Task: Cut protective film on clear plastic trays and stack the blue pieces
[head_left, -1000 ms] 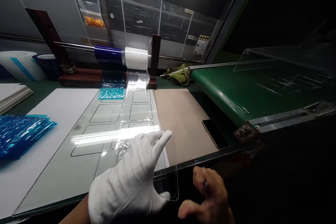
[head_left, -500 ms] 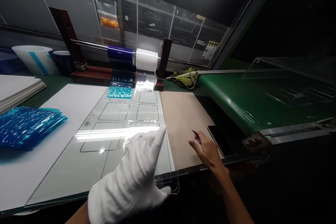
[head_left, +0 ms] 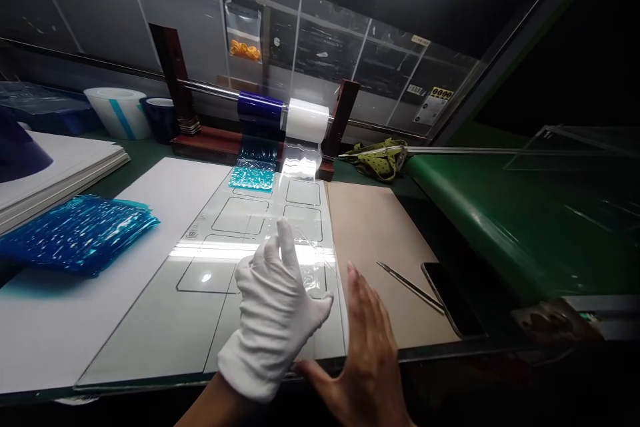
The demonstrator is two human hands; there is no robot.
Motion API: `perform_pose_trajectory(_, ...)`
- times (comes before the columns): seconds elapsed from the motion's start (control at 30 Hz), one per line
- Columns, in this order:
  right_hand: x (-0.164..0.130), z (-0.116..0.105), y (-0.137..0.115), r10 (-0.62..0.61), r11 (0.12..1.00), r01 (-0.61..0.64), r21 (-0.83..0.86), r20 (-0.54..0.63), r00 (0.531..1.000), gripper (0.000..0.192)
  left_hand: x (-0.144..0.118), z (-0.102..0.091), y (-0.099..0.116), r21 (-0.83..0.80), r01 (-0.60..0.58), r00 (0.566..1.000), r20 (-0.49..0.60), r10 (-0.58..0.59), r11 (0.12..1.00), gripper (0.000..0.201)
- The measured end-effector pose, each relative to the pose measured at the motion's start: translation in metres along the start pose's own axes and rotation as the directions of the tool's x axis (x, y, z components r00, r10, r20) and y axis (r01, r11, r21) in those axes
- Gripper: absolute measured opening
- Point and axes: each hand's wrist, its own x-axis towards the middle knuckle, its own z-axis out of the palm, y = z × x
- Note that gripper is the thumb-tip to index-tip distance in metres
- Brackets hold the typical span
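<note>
Framing one clear plate (head_left: pixel 315 260) above an outline-marked sheet (head_left: pixel 155 333) with gloved left hand (head_left: pixel 274 310) and bare right hand (head_left: pixel 364 340), both with thumb spread; cannot tell if pinching it. Backed by two rod-mounted rolls (head_left: pixel 260 109) and one yellow-topped label (head_left: pixel 433 104), too small to read.

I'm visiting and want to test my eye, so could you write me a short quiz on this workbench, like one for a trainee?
1. Which hand wears the white glove?
2. True or false: the thin pointed tool lies on the brown sheet beside the phone.
3. Fill in the blank: on the metal rod, the dark blue roll sits next to a ____ roll.

Key:
1. The left hand.
2. True.
3. White, as in the white roll.
</note>
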Motion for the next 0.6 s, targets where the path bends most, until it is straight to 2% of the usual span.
perform_pose_trajectory(0.1,0.012,0.021,-0.019,-0.006,1.000,0.005,-0.029,-0.014,1.000,0.101,0.004,0.003,-0.001,-0.010,0.017,1.000,-0.005,-0.017,1.000,0.109)
perform_pose_trajectory(0.23,0.021,0.045,-0.026,0.007,0.996,-0.011,-0.091,-0.040,0.999,0.081,0.009,0.009,-0.002,0.033,0.018,1.000,-0.008,-0.018,0.999,0.091)
perform_pose_trajectory(0.37,0.027,0.054,-0.025,0.007,0.997,-0.012,-0.071,-0.066,0.998,0.080,0.013,0.018,-0.004,0.009,0.045,0.999,0.001,-0.045,0.999,0.093)
perform_pose_trajectory(0.47,0.040,0.050,-0.007,-0.065,0.997,0.065,0.032,-0.009,0.998,0.089,0.015,0.019,-0.015,-0.053,0.049,0.999,0.001,-0.049,0.997,0.113)
perform_pose_trajectory(0.53,0.056,0.047,0.015,-0.126,0.989,0.122,0.079,0.051,0.991,0.095,0.015,0.016,-0.031,-0.077,0.071,0.997,-0.023,-0.073,0.994,0.129)
perform_pose_trajectory(0.6,0.076,0.045,0.041,-0.167,0.982,0.155,0.110,0.116,0.979,0.100,0.014,0.011,-0.052,-0.086,0.135,0.989,-0.046,-0.139,0.987,0.136)
